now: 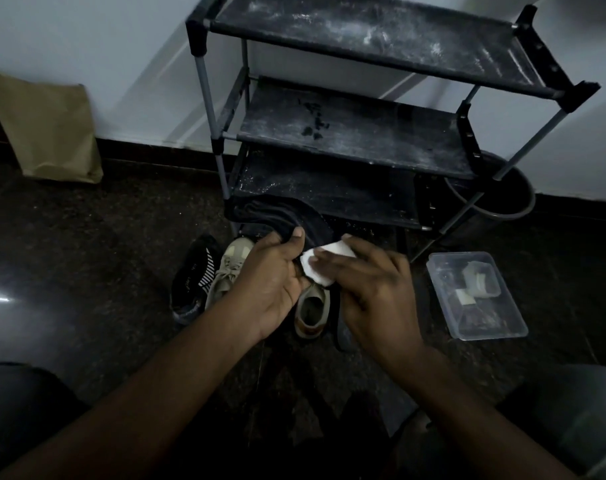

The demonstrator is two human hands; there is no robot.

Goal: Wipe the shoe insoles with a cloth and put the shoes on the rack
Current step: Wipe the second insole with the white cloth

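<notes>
My left hand (270, 271) grips a dark shoe (277, 216), raised in front of the rack's lowest shelf, with the thumb on its upper edge. My right hand (371, 289) holds a folded white cloth (315, 268) against that shoe, close to my left palm. On the floor below lie a black striped shoe (194, 278), a beige sneaker (229, 268) and a second beige sneaker (312, 306), partly hidden by my hands. The black three-shelf rack (364, 29) stands behind, dusty, with no shoes on it.
A clear plastic container (474, 296) with small items sits on the floor to the right. A dark bucket (495, 199) stands behind the rack's right leg. A brown paper bag (45, 129) leans on the wall at left. A dark flat item (343, 330) lies beside the right sneaker.
</notes>
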